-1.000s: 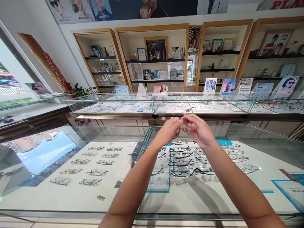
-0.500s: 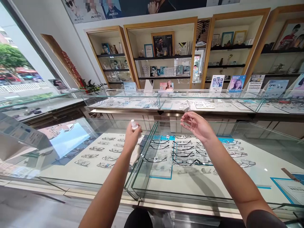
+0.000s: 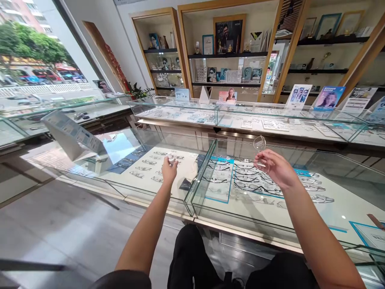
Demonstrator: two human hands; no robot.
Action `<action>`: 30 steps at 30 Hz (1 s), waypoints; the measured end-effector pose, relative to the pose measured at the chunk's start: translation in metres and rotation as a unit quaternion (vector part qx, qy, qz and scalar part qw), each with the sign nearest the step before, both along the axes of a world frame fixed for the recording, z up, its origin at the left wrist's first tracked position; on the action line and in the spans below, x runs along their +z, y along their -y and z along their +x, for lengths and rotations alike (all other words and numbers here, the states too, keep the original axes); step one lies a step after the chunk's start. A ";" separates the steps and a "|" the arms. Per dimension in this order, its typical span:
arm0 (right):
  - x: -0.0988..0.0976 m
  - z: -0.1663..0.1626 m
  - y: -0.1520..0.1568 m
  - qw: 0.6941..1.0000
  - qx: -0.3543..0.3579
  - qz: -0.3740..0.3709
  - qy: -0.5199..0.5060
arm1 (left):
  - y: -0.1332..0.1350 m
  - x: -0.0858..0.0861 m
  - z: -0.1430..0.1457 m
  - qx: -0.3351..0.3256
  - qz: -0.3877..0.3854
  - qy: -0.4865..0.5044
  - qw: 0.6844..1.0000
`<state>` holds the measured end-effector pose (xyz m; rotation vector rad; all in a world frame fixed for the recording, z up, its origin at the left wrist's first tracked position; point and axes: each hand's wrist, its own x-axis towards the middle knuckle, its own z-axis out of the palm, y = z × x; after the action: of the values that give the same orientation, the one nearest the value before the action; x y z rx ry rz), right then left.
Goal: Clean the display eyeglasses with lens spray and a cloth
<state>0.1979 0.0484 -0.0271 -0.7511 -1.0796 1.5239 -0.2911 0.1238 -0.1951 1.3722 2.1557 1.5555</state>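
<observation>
My left hand (image 3: 169, 168) is closed round a small white bottle (image 3: 171, 159), held low over the top of the left glass display case (image 3: 129, 192). My right hand (image 3: 275, 167) pinches a pair of thin clear-lensed glasses (image 3: 260, 145) and holds them up above the right glass case (image 3: 240, 222). Rows of spectacle frames (image 3: 249, 182) lie on the white base inside both cases. A white cloth (image 3: 192, 170) lies near the seam between the cases, right of my left hand.
A slanted card stand (image 3: 70, 132) sits on the left case. Behind runs a second row of glass counters (image 3: 240, 116) with poster cards, then wooden shelving (image 3: 228, 56). A window with street trees is at left. My dark-trousered legs (image 3: 192, 261) show at the bottom.
My hands have parted: the left, seen holding the bottle after parting, dropped to the left case, the right lowered a little with the glasses. The view swung left and pulled back.
</observation>
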 end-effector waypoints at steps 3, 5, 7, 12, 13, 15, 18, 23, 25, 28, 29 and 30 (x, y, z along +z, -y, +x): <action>-0.004 0.005 0.018 1.000 -0.007 -0.004 0.005 | 0.002 0.000 0.003 0.013 -0.011 -0.007 1.000; -0.007 0.008 0.027 1.000 -0.015 -0.011 0.007 | 0.005 0.005 0.008 0.025 -0.017 -0.012 0.999; -0.011 0.012 0.036 1.000 -0.022 -0.019 0.011 | 0.012 0.011 0.016 0.055 -0.016 -0.021 0.998; -0.021 0.024 0.057 0.998 -0.057 -0.030 0.011 | 0.038 0.021 0.043 0.101 -0.010 -0.066 0.993; -0.022 0.027 0.060 0.997 -0.063 -0.032 0.013 | 0.043 0.020 0.049 0.072 -0.024 -0.074 0.994; -0.023 0.030 0.067 0.997 -0.069 -0.037 0.020 | 0.051 0.016 0.059 0.008 -0.063 -0.085 0.994; -0.024 0.030 0.073 0.997 -0.070 -0.038 0.023 | 0.056 0.008 0.068 -0.037 -0.119 -0.076 0.989; -0.027 0.027 0.078 0.997 -0.066 -0.030 0.018 | 0.052 0.006 0.064 -0.069 -0.153 0.004 0.986; -0.029 0.027 0.079 0.997 -0.061 -0.034 0.017 | 0.051 0.008 0.058 -0.076 -0.149 0.061 0.984; -0.032 0.030 0.077 0.997 -0.059 -0.039 0.019 | 0.051 0.012 0.047 -0.077 -0.128 0.156 0.976; -0.033 0.031 0.076 0.997 -0.060 -0.040 0.019 | 0.051 0.013 0.043 -0.079 -0.118 0.185 0.973; -0.034 0.032 0.075 0.997 -0.062 -0.041 0.019 | 0.052 0.014 0.040 -0.080 -0.108 0.210 0.968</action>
<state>0.2299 -0.0265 -0.0609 -0.8915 -0.9854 1.4610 -0.2515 0.0719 -0.1811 1.0115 1.8432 1.3552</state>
